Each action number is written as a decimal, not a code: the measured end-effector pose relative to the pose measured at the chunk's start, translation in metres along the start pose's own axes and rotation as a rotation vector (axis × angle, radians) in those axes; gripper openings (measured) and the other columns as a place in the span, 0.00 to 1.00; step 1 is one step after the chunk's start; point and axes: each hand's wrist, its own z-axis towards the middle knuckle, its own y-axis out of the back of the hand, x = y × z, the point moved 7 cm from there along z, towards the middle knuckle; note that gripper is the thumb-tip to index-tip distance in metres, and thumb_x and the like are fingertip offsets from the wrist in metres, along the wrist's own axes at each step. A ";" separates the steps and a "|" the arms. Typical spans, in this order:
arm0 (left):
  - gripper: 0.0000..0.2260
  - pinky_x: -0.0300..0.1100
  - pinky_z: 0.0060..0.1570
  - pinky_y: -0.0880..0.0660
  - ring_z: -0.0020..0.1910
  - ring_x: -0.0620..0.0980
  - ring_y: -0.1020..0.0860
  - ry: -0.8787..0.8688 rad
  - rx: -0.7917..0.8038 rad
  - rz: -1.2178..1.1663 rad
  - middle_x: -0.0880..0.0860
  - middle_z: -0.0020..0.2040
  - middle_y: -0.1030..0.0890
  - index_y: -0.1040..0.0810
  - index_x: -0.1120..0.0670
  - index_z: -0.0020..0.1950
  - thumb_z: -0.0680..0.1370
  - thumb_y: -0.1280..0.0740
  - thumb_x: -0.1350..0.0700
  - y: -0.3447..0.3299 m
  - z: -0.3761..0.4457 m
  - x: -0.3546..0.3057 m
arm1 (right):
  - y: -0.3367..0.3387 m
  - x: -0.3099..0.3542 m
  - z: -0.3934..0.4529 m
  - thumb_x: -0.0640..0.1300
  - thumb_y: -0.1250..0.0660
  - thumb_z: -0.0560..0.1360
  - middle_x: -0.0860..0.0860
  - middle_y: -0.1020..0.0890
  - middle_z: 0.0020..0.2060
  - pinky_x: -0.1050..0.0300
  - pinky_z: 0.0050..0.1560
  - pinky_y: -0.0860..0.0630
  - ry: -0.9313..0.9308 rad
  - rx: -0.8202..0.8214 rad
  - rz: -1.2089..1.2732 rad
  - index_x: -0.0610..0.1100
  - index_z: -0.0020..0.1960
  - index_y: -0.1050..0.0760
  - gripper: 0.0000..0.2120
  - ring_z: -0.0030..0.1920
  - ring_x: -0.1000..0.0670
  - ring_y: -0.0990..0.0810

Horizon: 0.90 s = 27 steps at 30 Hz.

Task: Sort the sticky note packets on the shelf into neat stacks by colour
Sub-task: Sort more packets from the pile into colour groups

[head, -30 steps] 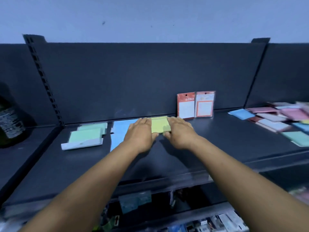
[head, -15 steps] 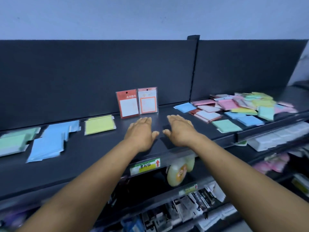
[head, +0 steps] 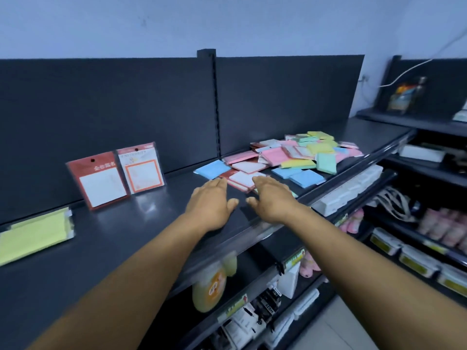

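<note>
A jumbled pile of sticky note packets (head: 300, 154) in pink, blue, green, yellow and red-and-white lies on the dark shelf (head: 141, 223) at centre right. My left hand (head: 211, 202) and my right hand (head: 271, 198) hover palm down, fingers spread and holding nothing, just in front of the pile's near edge. The right fingertips are at a red-and-white packet (head: 242, 180). A single blue packet (head: 212, 169) lies beyond my left fingertips. The yellow stack (head: 35, 233) rests at the far left of the shelf.
Two red and orange card packets (head: 115, 178) lean upright against the shelf's back panel, left of my hands. An upright post (head: 211, 102) divides the back panel. Lower shelves hold white boxes (head: 346, 193), a yellow bottle (head: 209, 289) and pink goods.
Both hands left the yellow stack and swept right along the shelf to the mixed pile. My view turned right with them; the green and blue stacks are out of frame.
</note>
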 end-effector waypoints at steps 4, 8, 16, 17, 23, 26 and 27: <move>0.26 0.46 0.69 0.40 0.72 0.52 0.36 -0.046 -0.009 -0.030 0.53 0.73 0.34 0.39 0.55 0.75 0.80 0.41 0.45 -0.008 0.037 -0.006 | 0.006 -0.025 0.022 0.53 0.39 0.78 0.47 0.30 0.68 0.50 0.68 0.37 -0.060 -0.020 0.004 0.44 0.69 0.35 0.23 0.69 0.46 0.34; 0.27 0.45 0.69 0.40 0.72 0.52 0.36 -0.045 0.019 -0.037 0.53 0.73 0.34 0.40 0.56 0.75 0.80 0.41 0.45 -0.019 0.066 0.000 | 0.005 -0.039 0.044 0.51 0.39 0.79 0.46 0.31 0.69 0.49 0.69 0.36 -0.092 -0.020 0.020 0.43 0.71 0.36 0.23 0.69 0.45 0.33; 0.26 0.47 0.70 0.40 0.73 0.52 0.38 -0.042 0.104 -0.015 0.52 0.75 0.37 0.43 0.52 0.77 0.81 0.43 0.45 -0.046 0.097 0.012 | -0.022 -0.049 0.087 0.51 0.44 0.80 0.47 0.30 0.69 0.49 0.67 0.35 -0.019 0.104 -0.006 0.45 0.70 0.35 0.20 0.68 0.45 0.32; 0.26 0.48 0.71 0.42 0.75 0.52 0.41 -0.044 0.132 0.002 0.53 0.76 0.40 0.44 0.51 0.77 0.81 0.45 0.45 -0.050 0.098 0.012 | -0.026 -0.049 0.093 0.51 0.45 0.81 0.47 0.29 0.68 0.49 0.65 0.34 0.014 0.126 -0.027 0.45 0.66 0.32 0.17 0.67 0.45 0.31; 0.20 0.49 0.68 0.41 0.72 0.51 0.37 0.023 0.189 -0.016 0.51 0.75 0.36 0.36 0.51 0.74 0.83 0.49 0.48 -0.060 0.096 0.010 | -0.036 -0.045 0.108 0.53 0.48 0.81 0.46 0.24 0.58 0.49 0.57 0.32 0.207 0.133 -0.117 0.49 0.49 0.29 0.13 0.59 0.42 0.27; 0.15 0.48 0.59 0.32 0.58 0.54 0.26 0.123 0.127 -0.057 0.54 0.60 0.23 0.25 0.54 0.58 0.82 0.48 0.49 -0.054 0.093 0.014 | -0.035 -0.043 0.107 0.53 0.48 0.80 0.49 0.24 0.55 0.48 0.57 0.32 0.308 0.110 -0.087 0.50 0.43 0.30 0.13 0.59 0.43 0.28; 0.15 0.48 0.56 0.30 0.55 0.55 0.25 0.156 0.103 -0.072 0.54 0.57 0.22 0.24 0.54 0.55 0.82 0.47 0.48 -0.051 0.089 0.015 | -0.036 -0.042 0.106 0.53 0.49 0.80 0.49 0.24 0.56 0.48 0.58 0.33 0.334 0.119 -0.089 0.49 0.46 0.27 0.15 0.60 0.44 0.29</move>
